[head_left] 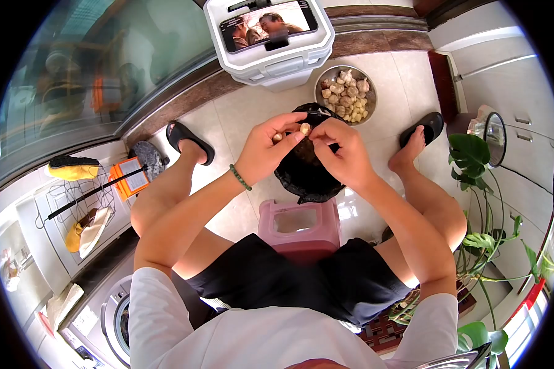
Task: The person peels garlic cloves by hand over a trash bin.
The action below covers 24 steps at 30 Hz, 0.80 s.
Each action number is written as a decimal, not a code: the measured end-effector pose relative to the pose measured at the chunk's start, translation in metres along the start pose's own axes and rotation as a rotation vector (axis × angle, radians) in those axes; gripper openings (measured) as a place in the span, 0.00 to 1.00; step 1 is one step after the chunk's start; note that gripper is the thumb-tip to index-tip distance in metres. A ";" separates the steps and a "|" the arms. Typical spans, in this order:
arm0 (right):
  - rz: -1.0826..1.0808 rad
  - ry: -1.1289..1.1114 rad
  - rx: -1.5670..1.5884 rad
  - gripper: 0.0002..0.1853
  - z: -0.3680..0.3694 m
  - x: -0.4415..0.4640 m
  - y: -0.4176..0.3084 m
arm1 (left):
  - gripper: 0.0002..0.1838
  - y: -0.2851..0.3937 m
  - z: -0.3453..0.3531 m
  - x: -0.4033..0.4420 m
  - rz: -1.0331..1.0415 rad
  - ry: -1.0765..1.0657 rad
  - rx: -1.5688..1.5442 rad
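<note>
Between the thumb and index finger of my left hand (261, 150) is a pale garlic clove (305, 128). A second garlic clove (277, 137) is tucked in the same palm. My right hand (340, 147) is closed in a pinch against the first clove's edge; whether a bit of skin is in its fingertips cannot be made out. Both hands are above a bin lined with a black bag (308, 184), with brownish scraps dimly visible inside. Beyond it on the floor stands a metal bowl (375, 101) of garlic bulbs (345, 89) and loose peeled cloves (356, 113).
A phone (268, 26) playing a video lies on a grey-white box (277, 64) ahead. A pink stool (298, 243) is between my legs. Shoes on a wire rack (83, 197) are at left; a leafy potted plant (474, 160) and cabinets (505, 92) are at right.
</note>
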State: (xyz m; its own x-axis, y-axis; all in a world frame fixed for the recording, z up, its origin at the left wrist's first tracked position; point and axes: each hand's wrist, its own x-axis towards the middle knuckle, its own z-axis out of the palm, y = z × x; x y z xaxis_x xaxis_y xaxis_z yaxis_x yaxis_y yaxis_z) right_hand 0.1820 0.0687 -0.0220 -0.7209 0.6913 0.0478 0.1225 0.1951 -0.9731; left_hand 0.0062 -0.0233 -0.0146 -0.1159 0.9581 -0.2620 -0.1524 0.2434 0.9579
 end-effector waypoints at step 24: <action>0.041 0.134 -0.014 0.04 0.003 -0.002 -0.010 | 0.14 0.000 0.009 -0.007 0.043 -0.029 0.197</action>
State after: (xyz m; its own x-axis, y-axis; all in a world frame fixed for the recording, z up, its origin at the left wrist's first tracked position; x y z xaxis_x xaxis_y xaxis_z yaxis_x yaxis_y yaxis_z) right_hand 0.1800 0.0633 -0.0134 -0.6177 0.7855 0.0389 0.1602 0.1742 -0.9716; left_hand 0.0155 -0.0285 -0.0116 -0.0893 0.9714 -0.2200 0.0468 0.2247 0.9733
